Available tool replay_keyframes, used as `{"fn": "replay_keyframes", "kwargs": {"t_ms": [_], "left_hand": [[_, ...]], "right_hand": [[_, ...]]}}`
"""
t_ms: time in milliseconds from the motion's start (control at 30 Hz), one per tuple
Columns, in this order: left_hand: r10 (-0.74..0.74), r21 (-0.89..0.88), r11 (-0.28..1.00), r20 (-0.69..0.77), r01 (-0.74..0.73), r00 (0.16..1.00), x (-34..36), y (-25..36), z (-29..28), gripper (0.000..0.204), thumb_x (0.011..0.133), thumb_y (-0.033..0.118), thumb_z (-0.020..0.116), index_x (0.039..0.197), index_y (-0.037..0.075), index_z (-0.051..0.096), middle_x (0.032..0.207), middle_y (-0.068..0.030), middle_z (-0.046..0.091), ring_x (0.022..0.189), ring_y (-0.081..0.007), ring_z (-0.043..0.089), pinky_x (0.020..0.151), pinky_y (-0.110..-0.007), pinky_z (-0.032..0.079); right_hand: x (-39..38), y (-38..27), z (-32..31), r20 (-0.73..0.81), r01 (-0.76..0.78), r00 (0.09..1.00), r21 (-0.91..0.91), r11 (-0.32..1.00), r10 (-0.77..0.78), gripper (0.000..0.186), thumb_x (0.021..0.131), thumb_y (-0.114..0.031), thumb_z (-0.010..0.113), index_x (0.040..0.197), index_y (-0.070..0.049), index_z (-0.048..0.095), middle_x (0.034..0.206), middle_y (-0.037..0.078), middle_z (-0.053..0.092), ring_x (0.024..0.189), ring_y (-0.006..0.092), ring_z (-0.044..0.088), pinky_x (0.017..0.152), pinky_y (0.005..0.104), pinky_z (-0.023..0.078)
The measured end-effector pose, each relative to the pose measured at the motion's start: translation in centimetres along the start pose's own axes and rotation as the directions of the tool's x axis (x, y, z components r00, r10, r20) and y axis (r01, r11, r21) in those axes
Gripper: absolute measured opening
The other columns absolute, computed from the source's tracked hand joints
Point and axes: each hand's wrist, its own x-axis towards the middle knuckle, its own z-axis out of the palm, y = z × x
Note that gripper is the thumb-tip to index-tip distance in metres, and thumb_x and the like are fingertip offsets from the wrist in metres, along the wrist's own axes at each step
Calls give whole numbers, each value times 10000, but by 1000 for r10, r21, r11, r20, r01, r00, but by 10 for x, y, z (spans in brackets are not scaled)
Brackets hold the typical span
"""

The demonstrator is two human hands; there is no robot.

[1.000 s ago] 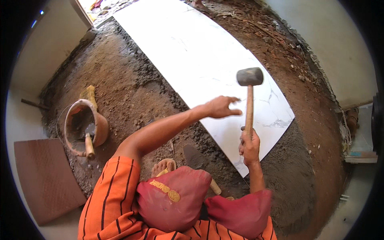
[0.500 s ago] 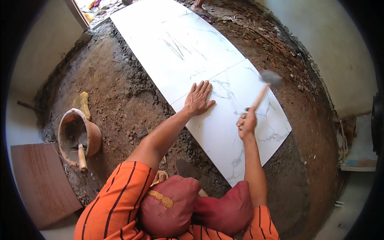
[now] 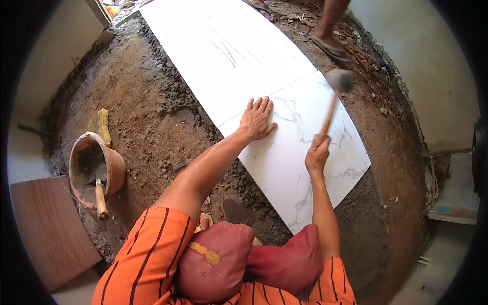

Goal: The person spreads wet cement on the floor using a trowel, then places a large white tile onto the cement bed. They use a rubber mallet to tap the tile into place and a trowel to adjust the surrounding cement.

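Observation:
My left hand lies flat with its fingers stretched on a white, grey-veined floor tile, close to the seam with another white tile beyond it. In my right hand is the wooden handle of a mallet, the fingers wrapped round it. The mallet's grey head, slightly blurred, is over the near tile's right edge by the seam; whether it touches the tile I cannot tell. Dark wet mortar shows along the tiles' left edge.
To the left stands a bucket with a wooden-handled tool in it. A reddish-brown board or tile lies below that. Another person's foot in a flip-flop is on the rubble at the upper right, with another foot farther off.
The mallet head has shifted slightly up and left. Another person's leg has stepped into view at the upper right. My left hand stays pressed on the tile.

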Motion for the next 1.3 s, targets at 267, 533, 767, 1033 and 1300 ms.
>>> {"fn": "replay_keyframes", "kwargs": {"t_ms": [267, 533, 767, 1033, 1300], "left_hand": [[-74, 222, 975, 223, 23, 972, 9, 12, -28, 793, 909, 487, 430, 1479, -8, 188, 1551, -159, 198, 1452, -269, 141, 1194, -452, 25], [-135, 227, 971, 239, 80, 962, 13, 8, -32, 812, 895, 474, 464, 1482, -12, 182, 1554, -157, 197, 1453, -273, 140, 1188, -469, 29], [-100, 163, 985, 229, 63, 968, 20, 24, -27, 822, 879, 466, 490, 1480, -11, 195, 1550, -164, 205, 1449, -290, 157, 1183, -482, 45], [-133, 206, 975, 267, 78, 955, 29, 30, -32, 843, 860, 468, 516, 1484, 0, 196, 1553, -156, 207, 1448, -289, 164, 1180, -487, 57], [-215, 338, 938, 378, 82, 900, 33, 21, -33, 963, 772, 487, 619, 1487, 3, 193, 1551, -160, 214, 1441, -290, 195, 1173, -501, 90]], "right_hand": [[3, -29, -10, -120, 49, 992, 170, 984, -29, 409, 982, -357, 438, 1078, 39, 462, 824, 265, 608, 812, 455, 619, 677, 495, 458], [5, -43, -20, 81, -41, 996, 101, 994, 33, 398, 981, -361, 443, 1027, 33, 477, 769, 250, 611, 737, 455, 612, 643, 472, 465], [-18, 4, -13, 303, -23, 950, -191, 981, 81, 354, 971, -326, 455, 1071, 14, 459, 817, 281, 622, 811, 471, 622, 680, 523, 454], [-44, 22, -8, 292, -26, 953, -191, 981, 82, 360, 945, -313, 504, 1052, 28, 461, 817, 308, 612, 803, 531, 586, 696, 541, 463], [-15, -102, -75, 80, -89, 996, 825, 559, 41, 384, 1015, -370, 379, 1156, -14, 404, 788, 20, 439, 509, 70, 446, 422, 209, 411]]}}
